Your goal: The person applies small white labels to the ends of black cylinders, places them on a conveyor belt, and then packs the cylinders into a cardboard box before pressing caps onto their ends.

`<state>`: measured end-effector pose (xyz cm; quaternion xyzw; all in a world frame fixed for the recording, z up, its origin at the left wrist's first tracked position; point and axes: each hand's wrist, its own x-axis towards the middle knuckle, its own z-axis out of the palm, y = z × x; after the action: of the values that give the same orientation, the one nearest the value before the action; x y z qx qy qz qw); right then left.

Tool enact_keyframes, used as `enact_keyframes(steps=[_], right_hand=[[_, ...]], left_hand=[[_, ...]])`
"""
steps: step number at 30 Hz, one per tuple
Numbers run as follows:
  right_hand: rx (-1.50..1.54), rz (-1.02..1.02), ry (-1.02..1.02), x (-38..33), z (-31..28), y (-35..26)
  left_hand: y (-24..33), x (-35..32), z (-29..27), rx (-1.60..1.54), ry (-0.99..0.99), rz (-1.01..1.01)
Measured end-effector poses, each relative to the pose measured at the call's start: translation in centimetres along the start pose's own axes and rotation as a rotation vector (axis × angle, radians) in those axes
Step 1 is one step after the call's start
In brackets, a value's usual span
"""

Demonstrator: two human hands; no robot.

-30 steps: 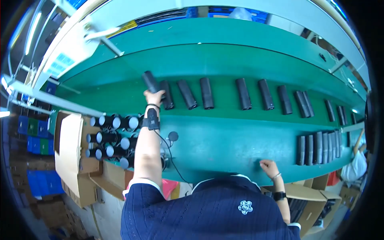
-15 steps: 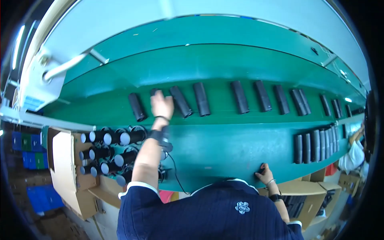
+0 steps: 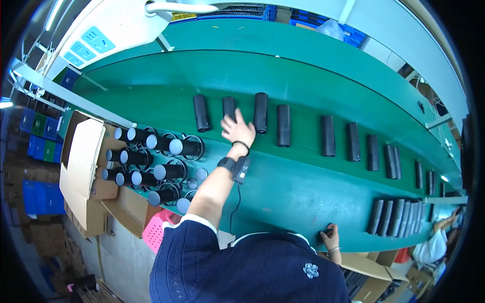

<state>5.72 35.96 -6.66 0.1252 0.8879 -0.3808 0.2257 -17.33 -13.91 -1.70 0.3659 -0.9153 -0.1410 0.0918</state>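
- Presently, the left hand [image 3: 239,132] is above the far part of the green surface [image 3: 298,189], left of its middle; its fingers are spread apart.
- A black tube [image 3: 229,104] lies partly beneath that hand, its far end showing; whether the fingertips touch it cannot be told.
- One tube [image 3: 201,113] lies just to the left, nearer the surface's left end; another tube [image 3: 260,112] lies just to the right.
- More tubes continue in a spaced row toward the right end.
- The right hand [image 3: 331,237] is at the front edge, right of the middle, its fingers bent beside a small dark item [image 3: 325,234]; whether they are clamped on it cannot be told.
- A close-set group of dark tubes [image 3: 390,218] occupies the front right corner.
- Black cylinders with pale round ends [image 3: 184,147] fill the front left corner, beside an open carton [image 3: 76,171].
- A black wrist device [image 3: 241,169] with a cable is on the left wrist.
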Motion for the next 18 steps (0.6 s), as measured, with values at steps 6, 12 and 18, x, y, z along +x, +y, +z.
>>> enact_keyframes(steps=[6, 12, 18], right_hand=[[-0.13, 0.068, 0.037, 0.4, -0.9, -0.9], [-0.189, -0.056, 0.046, 1.6, -0.7, -2.9], [-0.195, 0.057, 0.113, -1.3, -1.3, -2.7]], left_hand=[[-5.6, 2.5, 5.0, 0.065, 0.07, 0.108], [-13.6, 10.1, 7.1, 0.191, 0.122, 0.013], [-8.8, 12.5, 6.0, -0.113, 0.11, -0.735]])
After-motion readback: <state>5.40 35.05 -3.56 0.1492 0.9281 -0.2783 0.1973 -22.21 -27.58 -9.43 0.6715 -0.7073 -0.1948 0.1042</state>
